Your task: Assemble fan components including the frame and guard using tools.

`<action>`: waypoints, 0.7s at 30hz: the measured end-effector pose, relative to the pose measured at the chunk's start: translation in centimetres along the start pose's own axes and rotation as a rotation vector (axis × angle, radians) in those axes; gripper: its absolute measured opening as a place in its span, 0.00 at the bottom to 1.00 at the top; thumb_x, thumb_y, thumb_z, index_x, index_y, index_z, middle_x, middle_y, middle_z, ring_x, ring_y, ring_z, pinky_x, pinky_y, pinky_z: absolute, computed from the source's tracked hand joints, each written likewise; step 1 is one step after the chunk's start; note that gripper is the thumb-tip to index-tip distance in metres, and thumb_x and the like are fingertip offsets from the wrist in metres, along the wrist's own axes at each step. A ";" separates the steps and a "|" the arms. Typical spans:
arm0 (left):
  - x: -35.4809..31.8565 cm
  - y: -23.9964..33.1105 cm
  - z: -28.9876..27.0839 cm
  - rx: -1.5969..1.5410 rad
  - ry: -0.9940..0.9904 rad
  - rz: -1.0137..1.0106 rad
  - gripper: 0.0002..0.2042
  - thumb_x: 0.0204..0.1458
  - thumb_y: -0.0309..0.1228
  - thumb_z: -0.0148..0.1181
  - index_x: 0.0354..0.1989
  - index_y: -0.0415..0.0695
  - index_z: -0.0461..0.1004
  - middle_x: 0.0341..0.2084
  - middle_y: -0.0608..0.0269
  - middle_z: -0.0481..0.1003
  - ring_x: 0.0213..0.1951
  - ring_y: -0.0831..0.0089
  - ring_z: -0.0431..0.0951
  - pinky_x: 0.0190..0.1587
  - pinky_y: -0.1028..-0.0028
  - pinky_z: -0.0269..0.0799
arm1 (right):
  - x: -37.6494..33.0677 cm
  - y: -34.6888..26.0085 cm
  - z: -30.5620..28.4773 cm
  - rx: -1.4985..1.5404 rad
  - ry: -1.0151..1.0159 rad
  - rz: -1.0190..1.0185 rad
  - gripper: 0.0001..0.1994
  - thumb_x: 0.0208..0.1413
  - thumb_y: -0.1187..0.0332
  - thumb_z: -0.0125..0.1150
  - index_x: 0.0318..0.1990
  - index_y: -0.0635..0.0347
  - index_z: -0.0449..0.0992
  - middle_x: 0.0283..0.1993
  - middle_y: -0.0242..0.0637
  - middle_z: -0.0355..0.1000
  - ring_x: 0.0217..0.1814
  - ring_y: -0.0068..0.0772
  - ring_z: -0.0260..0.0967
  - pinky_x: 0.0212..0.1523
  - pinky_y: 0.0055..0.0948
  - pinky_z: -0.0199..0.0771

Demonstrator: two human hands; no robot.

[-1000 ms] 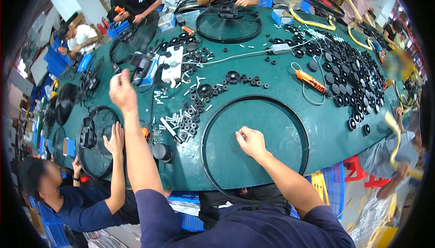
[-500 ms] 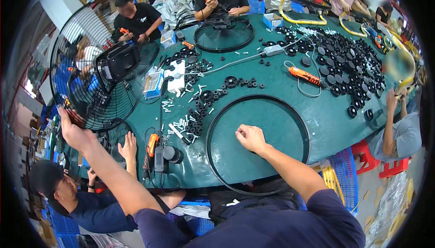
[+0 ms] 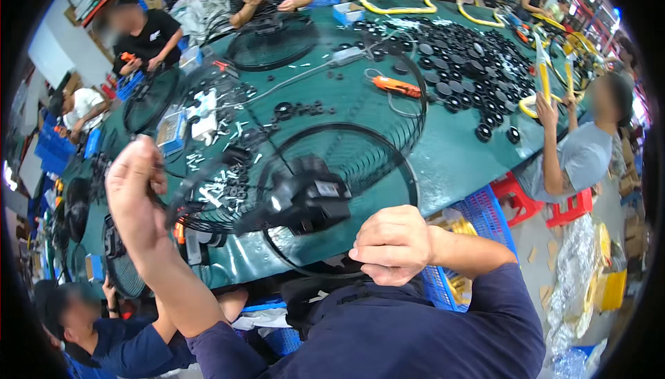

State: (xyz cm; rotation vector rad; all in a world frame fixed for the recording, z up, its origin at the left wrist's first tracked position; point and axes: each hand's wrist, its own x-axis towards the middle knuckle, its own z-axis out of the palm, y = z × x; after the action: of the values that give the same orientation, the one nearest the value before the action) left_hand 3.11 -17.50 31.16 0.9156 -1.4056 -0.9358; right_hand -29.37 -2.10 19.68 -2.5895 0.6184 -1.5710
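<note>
A black wire fan guard (image 3: pixel 374 171) with a motor housing (image 3: pixel 305 199) at its middle is tilted in front of me, blurred by motion. It overlaps a thin black ring (image 3: pixel 418 185) lying on the green table. My left hand (image 3: pixel 138 185) is at the guard's left edge, fingers curled round its rim; blur hides part of the grip. My right hand (image 3: pixel 393 244) is closed like a fist, back of the hand up, by the near right side of the ring. What its fingers hold, if anything, is hidden.
Loose black knobs (image 3: pixel 457 67) cover the table's far right, beside an orange electric screwdriver (image 3: pixel 396 86). White screws (image 3: pixel 215 195) and a small box of screws (image 3: pixel 171 133) are at the left. Co-workers sit around the table. A blue basket (image 3: pixel 495 223) stands at the near right.
The fan guard has swung from the upper left down to the middle, over the ring. My right hand has moved back toward me from inside the ring. The view has turned right.
</note>
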 end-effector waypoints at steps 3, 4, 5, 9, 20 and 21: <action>-0.9 -1.0 4.5 0.046 -0.263 -0.052 0.13 0.60 0.38 0.65 0.33 0.39 0.80 0.24 0.73 0.73 0.24 0.87 0.66 0.25 0.83 0.57 | -1.8 -0.9 -1.1 -0.077 -0.011 0.109 0.18 0.39 0.74 0.70 0.42 0.63 0.78 0.37 0.38 0.75 0.32 0.38 0.75 0.30 0.33 0.77; -1.1 -0.1 4.9 0.029 -0.270 -0.021 0.13 0.61 0.37 0.64 0.32 0.39 0.79 0.23 0.73 0.73 0.24 0.88 0.65 0.25 0.83 0.56 | -2.4 -1.1 -1.4 -0.119 -0.034 0.156 0.18 0.40 0.72 0.69 0.44 0.61 0.81 0.40 0.37 0.77 0.37 0.38 0.78 0.35 0.33 0.81; -1.2 0.7 5.7 0.060 -0.255 -0.014 0.14 0.61 0.38 0.63 0.31 0.39 0.79 0.22 0.74 0.72 0.23 0.88 0.64 0.25 0.83 0.56 | -2.4 -1.3 -1.8 -0.131 -0.038 0.161 0.18 0.40 0.72 0.69 0.44 0.61 0.81 0.40 0.37 0.77 0.37 0.38 0.78 0.35 0.33 0.81; 1.1 0.8 9.0 0.186 -0.293 0.022 0.14 0.61 0.40 0.65 0.30 0.42 0.79 0.20 0.78 0.68 0.23 0.90 0.62 0.25 0.83 0.54 | -2.1 -1.4 -1.9 -0.212 -0.045 0.066 0.23 0.40 0.71 0.71 0.49 0.56 0.80 0.57 0.46 0.73 0.54 0.47 0.75 0.55 0.45 0.78; 4.7 -3.6 11.5 0.196 -0.260 0.178 0.16 0.64 0.39 0.61 0.36 0.35 0.80 0.19 0.76 0.68 0.24 0.86 0.62 0.26 0.77 0.58 | 1.1 3.0 -0.8 -0.593 -0.550 0.141 0.34 0.49 0.69 0.59 0.68 0.44 0.67 0.75 0.46 0.56 0.78 0.50 0.49 0.77 0.54 0.46; 4.7 -3.6 11.7 0.193 -0.266 0.180 0.16 0.64 0.39 0.61 0.37 0.34 0.81 0.19 0.76 0.69 0.24 0.86 0.62 0.26 0.77 0.59 | 1.1 3.2 -0.9 -0.606 -0.564 0.122 0.34 0.49 0.69 0.59 0.69 0.42 0.66 0.75 0.45 0.56 0.78 0.50 0.49 0.77 0.53 0.45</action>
State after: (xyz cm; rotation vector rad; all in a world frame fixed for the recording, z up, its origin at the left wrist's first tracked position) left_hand -8.67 -22.84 29.27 0.8101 -1.7994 -0.8171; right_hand -30.73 -5.29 20.22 -3.1072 1.2940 -0.6028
